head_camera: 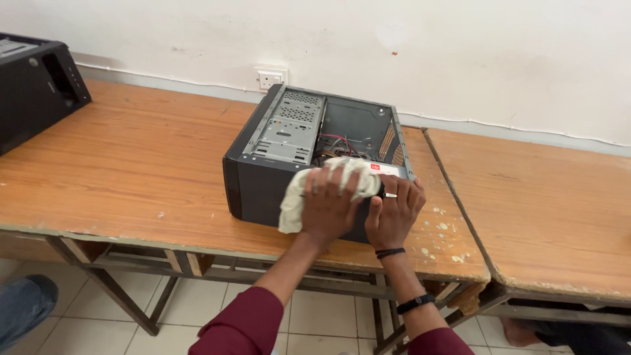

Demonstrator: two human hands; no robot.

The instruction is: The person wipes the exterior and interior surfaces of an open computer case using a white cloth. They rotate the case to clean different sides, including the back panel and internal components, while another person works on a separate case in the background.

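the left hand (327, 209) presses a pale cloth (303, 190) flat on the open computer case's (263, 187) near edge, right hand (393, 213) spread steadying beside it; wiping looks barely underway.

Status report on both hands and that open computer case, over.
Left hand pressing pale cloth on computer case near edge. Right hand flat on case beside it. Nothing blocking.
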